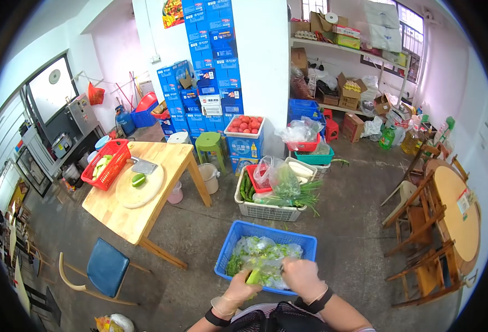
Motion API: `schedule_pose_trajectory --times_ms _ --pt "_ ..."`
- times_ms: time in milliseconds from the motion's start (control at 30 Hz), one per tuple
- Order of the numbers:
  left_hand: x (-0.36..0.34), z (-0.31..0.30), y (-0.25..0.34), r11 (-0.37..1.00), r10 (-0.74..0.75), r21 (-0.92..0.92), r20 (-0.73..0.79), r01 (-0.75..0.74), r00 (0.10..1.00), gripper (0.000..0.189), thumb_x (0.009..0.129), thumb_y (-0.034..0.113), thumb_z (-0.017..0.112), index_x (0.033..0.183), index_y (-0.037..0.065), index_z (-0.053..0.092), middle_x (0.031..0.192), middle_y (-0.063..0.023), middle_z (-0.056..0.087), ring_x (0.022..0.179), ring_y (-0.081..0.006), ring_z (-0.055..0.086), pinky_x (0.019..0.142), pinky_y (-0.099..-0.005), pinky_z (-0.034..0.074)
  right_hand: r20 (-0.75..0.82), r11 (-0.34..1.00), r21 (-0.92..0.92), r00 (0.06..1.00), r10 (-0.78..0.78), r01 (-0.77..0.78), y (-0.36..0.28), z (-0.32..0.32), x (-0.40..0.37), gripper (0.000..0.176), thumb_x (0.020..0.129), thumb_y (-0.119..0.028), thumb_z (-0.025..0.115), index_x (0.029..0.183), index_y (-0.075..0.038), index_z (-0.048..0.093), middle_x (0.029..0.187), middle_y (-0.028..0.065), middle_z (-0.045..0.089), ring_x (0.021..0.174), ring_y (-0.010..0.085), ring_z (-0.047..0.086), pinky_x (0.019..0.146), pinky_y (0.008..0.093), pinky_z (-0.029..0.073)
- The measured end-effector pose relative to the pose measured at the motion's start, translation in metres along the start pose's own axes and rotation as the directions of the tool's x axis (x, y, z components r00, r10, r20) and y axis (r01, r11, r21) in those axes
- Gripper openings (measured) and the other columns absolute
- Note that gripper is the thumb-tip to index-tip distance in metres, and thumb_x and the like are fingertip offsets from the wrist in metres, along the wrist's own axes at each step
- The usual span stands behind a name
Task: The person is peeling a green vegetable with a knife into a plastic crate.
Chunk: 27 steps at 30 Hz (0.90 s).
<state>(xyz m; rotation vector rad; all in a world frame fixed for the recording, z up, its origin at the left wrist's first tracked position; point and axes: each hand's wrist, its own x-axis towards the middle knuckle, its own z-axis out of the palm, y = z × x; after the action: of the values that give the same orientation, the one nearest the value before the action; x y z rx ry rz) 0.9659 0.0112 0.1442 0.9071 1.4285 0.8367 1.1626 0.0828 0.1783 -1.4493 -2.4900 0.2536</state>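
In my left hand point(237, 290), a long pale-green vegetable point(253, 276) sticks out past closed fingers, its tip over the near edge of a blue plastic basket point(222, 264). My right hand point(303, 278) is curled into a fist just to the right of it, slightly blurred; what it grips is hidden. Both hands wear thin, clear gloves. Inside the basket lie leafy greens point(234, 264) and a clear plastic bag point(260, 249) with more green bits in and around it.
Beyond the blue basket stands a grey crate point(269, 212) of vegetables. To the left, a wooden table point(108, 213) bears a round board point(139, 195), a cleaver point(143, 166) and a red basket point(113, 172). A blue chair point(107, 267) is nearby; wooden chairs point(421, 218) stand right.
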Motion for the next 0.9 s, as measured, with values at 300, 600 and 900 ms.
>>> schedule_pose_trajectory --times_ms 300,600,900 --pt "-0.015 -0.015 0.018 0.587 -0.009 -0.780 0.260 0.216 0.965 0.056 0.085 0.027 0.070 0.129 -0.002 0.050 0.107 -0.0111 0.062 0.085 -0.0218 0.063 0.075 -0.0371 0.055 0.057 0.982 0.070 0.984 0.170 -0.174 0.036 0.007 -0.001 0.014 0.077 -0.019 0.061 0.078 -0.005 0.065 0.070 0.0190 0.066 0.065 0.0371 0.066 0.060 0.0472 0.054" --pt "-0.004 -0.010 0.011 0.488 0.041 -0.850 0.249 0.198 0.968 0.057 0.095 0.042 0.057 0.136 0.005 0.043 0.118 -0.0170 0.061 0.105 -0.0325 0.062 0.086 -0.0543 0.055 0.036 0.942 0.336 0.999 -0.003 -0.009 0.005 0.003 -0.013 0.015 0.079 -0.022 0.064 0.083 -0.007 0.063 0.066 0.0151 0.065 0.065 0.0345 0.067 0.059 0.0466 0.052" --pt "0.002 -0.010 0.001 0.518 -0.069 -0.813 0.269 0.265 0.961 0.046 0.100 0.036 0.048 0.134 0.005 0.048 0.125 -0.0160 0.059 0.110 -0.0331 0.061 0.087 -0.0578 0.054 0.123 0.962 0.266 0.987 -0.103 0.067 -0.010 -0.001 -0.019 0.012 0.077 -0.017 0.063 0.080 -0.006 0.060 0.072 0.0163 0.066 0.065 0.0353 0.066 0.059 0.0469 0.052"
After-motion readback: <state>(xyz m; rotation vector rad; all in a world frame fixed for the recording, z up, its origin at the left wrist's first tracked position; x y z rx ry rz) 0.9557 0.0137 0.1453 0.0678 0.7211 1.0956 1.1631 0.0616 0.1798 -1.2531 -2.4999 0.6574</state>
